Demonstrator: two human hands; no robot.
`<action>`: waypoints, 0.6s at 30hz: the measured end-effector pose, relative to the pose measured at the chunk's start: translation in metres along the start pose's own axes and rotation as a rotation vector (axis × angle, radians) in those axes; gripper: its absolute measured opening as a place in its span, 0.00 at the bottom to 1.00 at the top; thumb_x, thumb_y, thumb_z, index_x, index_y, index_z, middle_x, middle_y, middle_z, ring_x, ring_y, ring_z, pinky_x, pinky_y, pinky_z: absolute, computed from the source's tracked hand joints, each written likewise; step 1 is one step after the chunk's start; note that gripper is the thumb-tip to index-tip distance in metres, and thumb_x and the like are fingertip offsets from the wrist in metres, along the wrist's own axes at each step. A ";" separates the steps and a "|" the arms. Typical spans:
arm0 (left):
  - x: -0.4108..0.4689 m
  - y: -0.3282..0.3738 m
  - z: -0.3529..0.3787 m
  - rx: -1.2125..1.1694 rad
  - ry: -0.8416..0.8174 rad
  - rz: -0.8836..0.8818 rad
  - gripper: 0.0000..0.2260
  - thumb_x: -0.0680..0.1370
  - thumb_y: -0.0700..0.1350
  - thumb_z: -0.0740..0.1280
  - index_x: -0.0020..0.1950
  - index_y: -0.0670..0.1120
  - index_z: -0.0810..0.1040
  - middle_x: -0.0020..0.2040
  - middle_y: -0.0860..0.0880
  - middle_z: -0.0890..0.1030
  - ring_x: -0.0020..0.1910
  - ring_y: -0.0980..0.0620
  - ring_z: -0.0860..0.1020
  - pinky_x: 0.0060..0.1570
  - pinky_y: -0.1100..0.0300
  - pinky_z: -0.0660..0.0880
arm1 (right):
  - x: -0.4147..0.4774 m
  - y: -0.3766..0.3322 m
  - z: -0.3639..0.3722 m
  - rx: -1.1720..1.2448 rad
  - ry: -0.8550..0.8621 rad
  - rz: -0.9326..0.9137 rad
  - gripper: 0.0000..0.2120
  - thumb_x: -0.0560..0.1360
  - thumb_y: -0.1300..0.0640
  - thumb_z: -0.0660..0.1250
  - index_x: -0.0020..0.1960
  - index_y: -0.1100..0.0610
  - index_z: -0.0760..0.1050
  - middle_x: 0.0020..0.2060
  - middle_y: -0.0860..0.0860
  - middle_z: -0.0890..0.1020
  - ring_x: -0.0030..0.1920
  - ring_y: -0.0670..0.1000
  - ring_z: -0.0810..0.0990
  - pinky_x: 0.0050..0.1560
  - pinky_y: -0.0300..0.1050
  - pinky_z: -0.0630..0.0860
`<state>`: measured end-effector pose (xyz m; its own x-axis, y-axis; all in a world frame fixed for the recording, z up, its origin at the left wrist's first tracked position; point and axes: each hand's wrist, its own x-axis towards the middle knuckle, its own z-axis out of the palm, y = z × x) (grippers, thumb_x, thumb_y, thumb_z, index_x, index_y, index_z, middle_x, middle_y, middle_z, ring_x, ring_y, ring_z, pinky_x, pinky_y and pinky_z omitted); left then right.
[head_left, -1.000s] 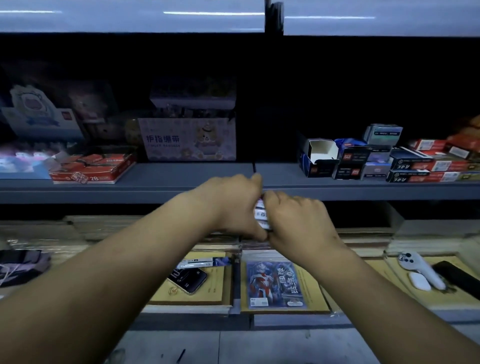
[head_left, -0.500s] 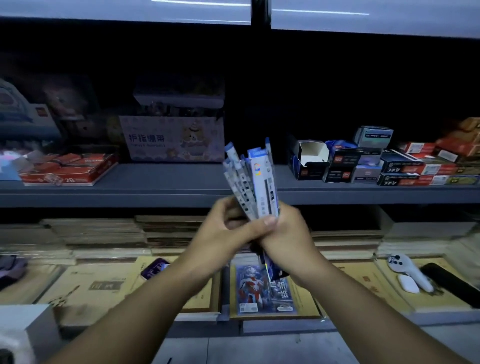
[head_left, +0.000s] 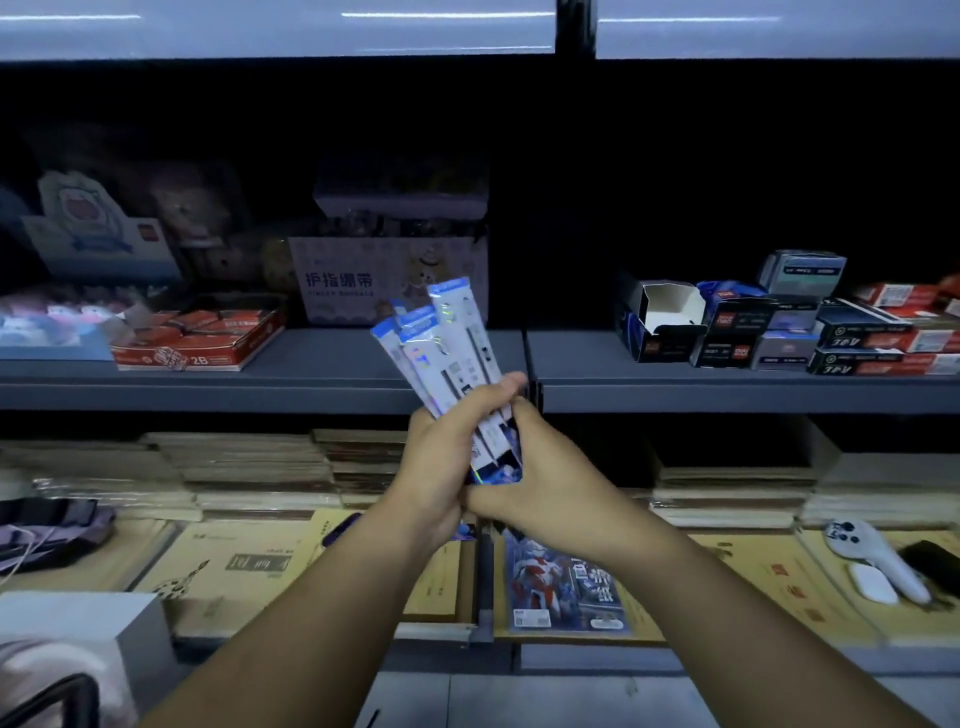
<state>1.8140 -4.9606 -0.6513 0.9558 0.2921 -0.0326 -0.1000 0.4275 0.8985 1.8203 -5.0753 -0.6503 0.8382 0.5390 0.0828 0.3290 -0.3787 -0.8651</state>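
The grey shelf (head_left: 332, 358) is bare between the red pencil tray (head_left: 197, 338) on the left and the dark upright (head_left: 531, 358) at mid-span. The finger-bandage box (head_left: 363, 280) stands at the back of that stretch, and the pen packets (head_left: 447, 338), held by the left hand (head_left: 447, 457) and right hand (head_left: 556, 483), fan up in front of it. Right of the upright the shelf is bare up to the open carton (head_left: 667, 312), then stacked boxes (head_left: 779, 338) crowd to the frame's edge. Above the goods the bay is open and dark. On the lower shelf (head_left: 675, 665), notebook stacks (head_left: 249, 467) fill the back close under the grey shelf, while a phone (head_left: 340, 527) and a white controller (head_left: 878, 556) lie on its flat front.
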 end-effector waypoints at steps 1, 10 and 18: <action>0.005 0.003 -0.002 -0.055 0.007 -0.007 0.16 0.74 0.41 0.73 0.60 0.37 0.84 0.54 0.41 0.87 0.55 0.47 0.86 0.50 0.55 0.84 | -0.003 -0.003 -0.003 0.117 -0.004 0.037 0.27 0.71 0.58 0.76 0.67 0.47 0.72 0.53 0.42 0.85 0.50 0.37 0.84 0.47 0.32 0.79; -0.004 0.011 0.014 -0.224 -0.024 0.087 0.06 0.78 0.37 0.71 0.43 0.42 0.78 0.30 0.46 0.76 0.29 0.50 0.79 0.44 0.51 0.81 | -0.001 -0.004 0.011 1.453 0.302 0.576 0.29 0.81 0.38 0.61 0.58 0.65 0.79 0.52 0.65 0.86 0.51 0.64 0.86 0.56 0.66 0.80; -0.016 -0.010 0.034 -0.246 -0.075 0.073 0.11 0.74 0.30 0.73 0.53 0.41 0.79 0.35 0.43 0.77 0.33 0.47 0.77 0.43 0.50 0.78 | 0.009 -0.007 0.017 1.654 0.393 0.521 0.21 0.82 0.49 0.58 0.67 0.58 0.80 0.54 0.58 0.87 0.53 0.57 0.85 0.54 0.49 0.79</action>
<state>1.8090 -4.9984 -0.6447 0.9605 0.2693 0.0695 -0.2249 0.6053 0.7635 1.8187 -5.0550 -0.6519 0.8288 0.3338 -0.4490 -0.5112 0.7780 -0.3652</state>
